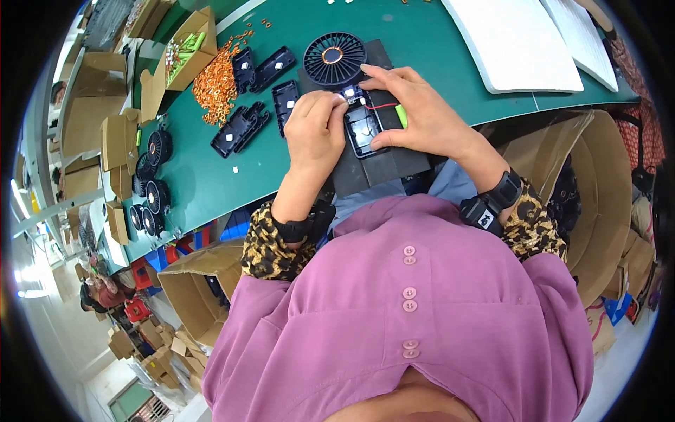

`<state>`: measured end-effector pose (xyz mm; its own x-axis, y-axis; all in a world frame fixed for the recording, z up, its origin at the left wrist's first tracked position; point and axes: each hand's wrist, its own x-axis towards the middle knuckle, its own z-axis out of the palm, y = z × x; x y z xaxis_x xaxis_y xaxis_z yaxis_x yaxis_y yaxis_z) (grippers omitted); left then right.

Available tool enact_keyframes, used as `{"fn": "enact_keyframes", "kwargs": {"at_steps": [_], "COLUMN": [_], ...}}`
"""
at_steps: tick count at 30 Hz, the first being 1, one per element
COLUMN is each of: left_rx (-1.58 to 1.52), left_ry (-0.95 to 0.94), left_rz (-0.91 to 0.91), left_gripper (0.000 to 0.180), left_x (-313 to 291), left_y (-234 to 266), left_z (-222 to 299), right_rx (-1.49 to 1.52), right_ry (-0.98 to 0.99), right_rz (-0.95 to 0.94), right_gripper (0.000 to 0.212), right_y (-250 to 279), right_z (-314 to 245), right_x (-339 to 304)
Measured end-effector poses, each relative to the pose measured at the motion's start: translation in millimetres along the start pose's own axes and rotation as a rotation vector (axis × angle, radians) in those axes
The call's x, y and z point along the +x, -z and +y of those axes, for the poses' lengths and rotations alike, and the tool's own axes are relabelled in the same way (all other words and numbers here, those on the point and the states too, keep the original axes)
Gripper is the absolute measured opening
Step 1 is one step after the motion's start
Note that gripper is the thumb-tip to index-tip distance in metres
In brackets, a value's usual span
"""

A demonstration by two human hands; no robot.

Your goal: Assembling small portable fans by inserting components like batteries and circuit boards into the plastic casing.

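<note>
A black handheld fan lies on a dark pad (404,163), its round caged head (325,70) with a copper-coloured ring pointing away from me. Its handle housing (364,133) is uncovered, showing the hollow inside and a small circuit board near the neck. My right hand (425,116) grips the fan from the right, thumb on the housing edge and fingers by the neck. A green battery cell (401,116) with a red wire sits beside the housing, under that hand. My left hand (316,130) pinches at the board's left side; what its fingertips hold is hidden.
Left of the fan lie black housing shells (240,130) and a heap of copper-coloured rings (216,83). A cardboard box (193,43) holds green cells. Several fan heads (159,146) stand at the left edge. White foam sheets (520,49) lie right; cardboard boxes (598,190) flank me.
</note>
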<state>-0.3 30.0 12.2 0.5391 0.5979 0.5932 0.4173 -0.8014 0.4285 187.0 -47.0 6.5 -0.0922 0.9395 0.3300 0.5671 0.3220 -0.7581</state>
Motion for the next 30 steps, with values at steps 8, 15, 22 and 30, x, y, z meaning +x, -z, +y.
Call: {"fn": "enact_keyframes", "kwargs": {"at_steps": [8, 15, 22, 30], "left_rx": [0.047, 0.105, 0.143, 0.150], "left_ry": [0.014, -0.001, -0.036, -0.058], "left_rz": [-0.028, -0.053, -0.090, -0.072], "left_gripper": [0.010, 0.011, 0.012, 0.013], "left_x": [3, 4, 8, 8], "left_y": [1, 3, 5, 2], "left_z": [2, 4, 8, 9], "right_rx": [0.226, 0.304, 0.291, 0.266], "right_ry": [0.060, 0.051, 0.045, 0.065], "right_rz": [0.233, 0.283, 0.257, 0.262], "right_gripper": [0.062, 0.059, 0.061, 0.061], "right_y": [-12, -16, -13, -13], "right_z": [17, 18, 17, 18], "right_x": [-12, -12, -12, -12]}}
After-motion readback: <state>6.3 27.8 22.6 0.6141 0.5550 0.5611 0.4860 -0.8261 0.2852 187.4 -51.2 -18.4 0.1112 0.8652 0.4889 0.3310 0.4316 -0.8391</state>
